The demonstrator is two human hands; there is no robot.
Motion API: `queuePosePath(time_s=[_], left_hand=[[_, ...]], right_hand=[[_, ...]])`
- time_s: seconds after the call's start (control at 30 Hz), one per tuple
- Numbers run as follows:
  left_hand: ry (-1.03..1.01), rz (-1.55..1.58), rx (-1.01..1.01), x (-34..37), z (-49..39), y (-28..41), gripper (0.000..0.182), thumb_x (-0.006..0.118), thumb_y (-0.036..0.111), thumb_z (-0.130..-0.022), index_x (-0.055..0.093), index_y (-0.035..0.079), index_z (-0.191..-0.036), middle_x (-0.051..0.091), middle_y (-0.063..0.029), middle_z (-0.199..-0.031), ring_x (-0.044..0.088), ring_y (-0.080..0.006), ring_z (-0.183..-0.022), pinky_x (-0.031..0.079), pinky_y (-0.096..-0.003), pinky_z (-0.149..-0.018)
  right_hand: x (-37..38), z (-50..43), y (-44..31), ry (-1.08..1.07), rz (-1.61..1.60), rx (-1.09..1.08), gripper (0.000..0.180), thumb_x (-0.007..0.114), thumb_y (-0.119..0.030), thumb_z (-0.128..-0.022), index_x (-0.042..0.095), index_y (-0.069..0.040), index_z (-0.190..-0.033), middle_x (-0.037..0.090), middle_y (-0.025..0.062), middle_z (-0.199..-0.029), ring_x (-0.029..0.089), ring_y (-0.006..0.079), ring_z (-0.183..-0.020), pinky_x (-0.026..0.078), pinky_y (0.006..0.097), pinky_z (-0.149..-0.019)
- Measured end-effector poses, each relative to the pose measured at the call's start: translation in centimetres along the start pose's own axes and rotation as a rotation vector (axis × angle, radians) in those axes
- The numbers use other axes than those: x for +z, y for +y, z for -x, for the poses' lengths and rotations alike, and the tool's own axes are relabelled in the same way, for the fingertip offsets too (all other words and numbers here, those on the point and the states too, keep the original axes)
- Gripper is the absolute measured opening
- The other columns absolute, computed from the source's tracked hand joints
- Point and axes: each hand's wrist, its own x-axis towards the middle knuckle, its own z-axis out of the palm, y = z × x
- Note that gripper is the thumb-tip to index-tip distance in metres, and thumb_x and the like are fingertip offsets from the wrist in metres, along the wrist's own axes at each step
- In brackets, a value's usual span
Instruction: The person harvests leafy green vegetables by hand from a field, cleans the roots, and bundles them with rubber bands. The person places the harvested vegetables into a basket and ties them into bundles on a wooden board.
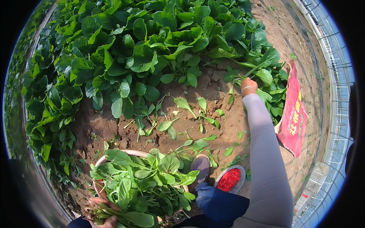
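My left hand (107,216), at the bottom left, is closed around the root ends of a bunch of leafy greens (99,211) with soil-covered roots. That bunch lies over the near side of a round basket (135,153) filled with cut leafy greens (142,182). My right hand (248,85) reaches out to the upper right, its fingers around the stems of a leafy green plant (256,68) at the edge of the crop. A ring-shaped bracelet (247,87) shows at that wrist. The fingertips are partly hidden by stems.
Dense leafy greens (171,34) grow beyond bare brown soil, where loose leaves (182,105) lie scattered. An oval bowl of red strips (229,179) stands beside my shoe (201,168). A red printed sack (293,114) lies to the right, near a wire crate (313,176).
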Motion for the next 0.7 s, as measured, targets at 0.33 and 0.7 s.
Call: queuePosePath(time_s=[0.33,0.7], left_hand=[[0.055,0.090,0.029,0.4,0.9,-0.6,0.063,0.080,0.015,-0.071,0.041,0.006,-0.119,0.061,-0.0098,-0.085,0.059,-0.0219,-0.079,0.049,-0.0354,-0.077],[0.068,0.088,0.070,-0.6,4.4,-0.8,0.063,0.082,0.017,-0.071,0.042,0.005,-0.119,0.061,-0.0118,-0.089,0.059,-0.0227,-0.083,0.049,-0.0352,-0.078]], right_hand=[[-2.0,4.0,-1.7,-0.111,-0.044,-0.040,0.040,0.053,-0.027,-0.098,0.062,-0.004,-0.130,0.062,0.0114,-0.132,0.064,0.0298,-0.116,0.054,0.0522,-0.089],[-2.7,6.5,-2.0,-0.095,0.067,-0.132,0.030,0.052,-0.023,-0.096,0.072,-0.011,-0.116,0.068,0.0081,-0.124,0.065,0.0245,-0.114,0.055,0.0403,-0.087]])
